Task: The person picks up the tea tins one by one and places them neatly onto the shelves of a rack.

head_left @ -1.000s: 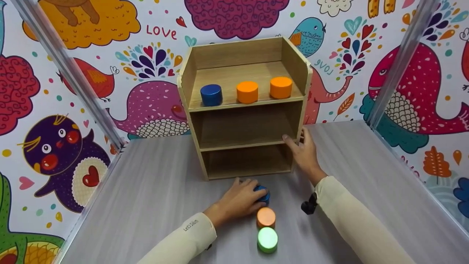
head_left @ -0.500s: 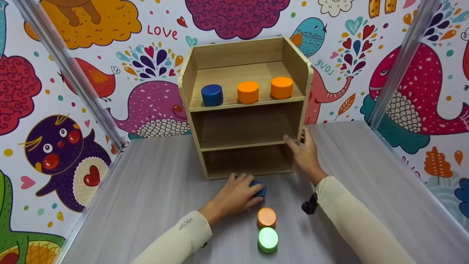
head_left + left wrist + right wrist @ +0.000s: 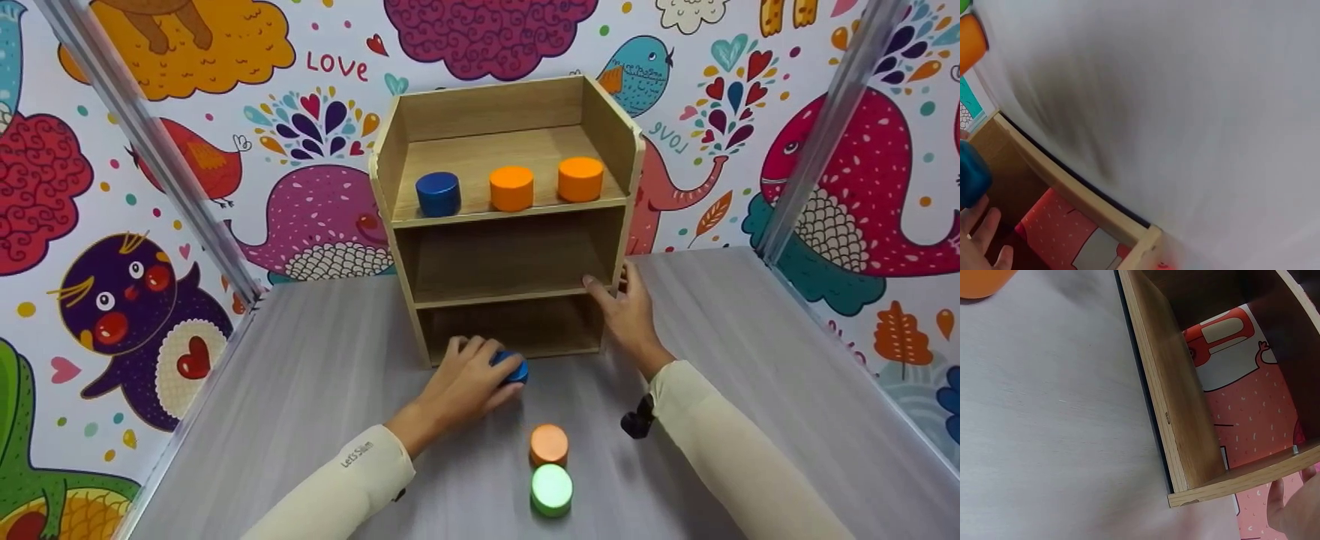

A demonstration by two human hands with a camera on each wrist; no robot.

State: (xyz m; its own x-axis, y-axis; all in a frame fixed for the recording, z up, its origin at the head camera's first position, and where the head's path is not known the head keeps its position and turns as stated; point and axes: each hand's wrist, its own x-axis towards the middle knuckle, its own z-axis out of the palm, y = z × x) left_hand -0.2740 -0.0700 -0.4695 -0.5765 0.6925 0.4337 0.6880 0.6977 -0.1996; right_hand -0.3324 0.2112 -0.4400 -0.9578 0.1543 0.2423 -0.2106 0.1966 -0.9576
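In the head view, my left hand [image 3: 459,384] grips a blue cylinder block [image 3: 516,367] just in front of the bottom compartment of a small wooden shelf unit [image 3: 517,298]. The same blue block shows at the left edge of the left wrist view [image 3: 972,174], at the mouth of the unit, with fingers beside it. My right hand [image 3: 628,319] holds the unit's right side, thumb on the front edge by the middle board. Its other fingers are partly hidden behind the side panel. A pale orange block [image 3: 549,445] and a light green block [image 3: 551,490] stand close together on the table.
On the top shelf stand another blue block [image 3: 438,194] and two orange blocks, one in the middle [image 3: 511,188] and one at the right [image 3: 580,179]. The grey table [image 3: 322,420] is bounded by patterned walls with metal corner posts [image 3: 154,150].
My left hand has carried the blue block away from the pale orange one, leftward and toward the shelf unit. The right hand keeps its place on the unit's side.
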